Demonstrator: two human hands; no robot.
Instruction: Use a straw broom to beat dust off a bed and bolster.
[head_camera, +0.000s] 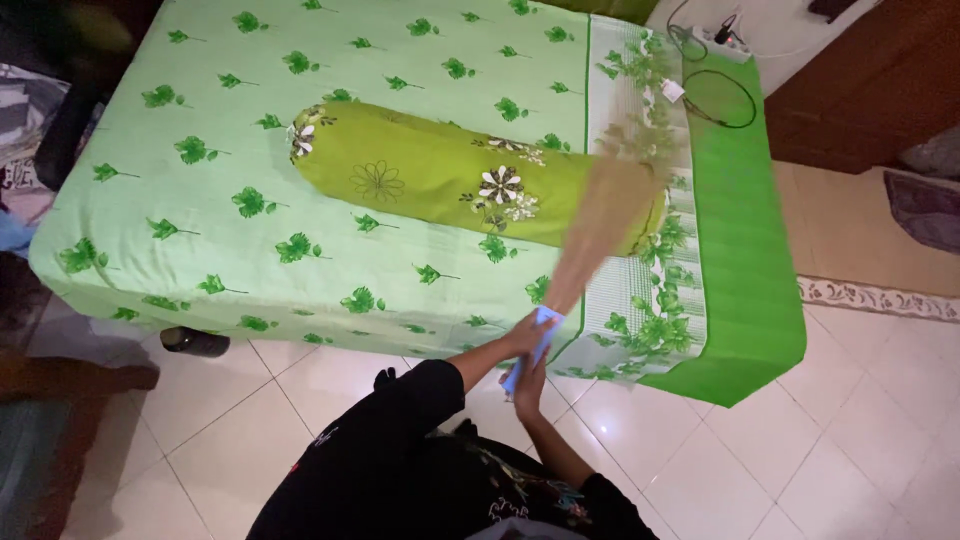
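A green bolster (450, 175) lies across the bed (200, 250), cables (715, 90) at 1 o'clock. Both hands (528, 350) clasp a broom's (600, 220) blue handle, bristles blurred over the bolster's right end.

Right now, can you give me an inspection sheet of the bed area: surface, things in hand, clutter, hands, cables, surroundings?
Surface: bed sheet, light green with leaf print, spread flat over the mattress.
Things in hand: whisk broom, motion-blurred, its bristles over the far end of the olive bolster pillow that lies across the bed.
Clutter: dark bottle on the floor at the bed's near edge.
Hands: left hand and right hand both closed on the broom's blue handle.
Cables: black cable looped on the bed's far corner, beside a white power strip.
Surroundings: white tiled floor; wooden furniture at upper right.
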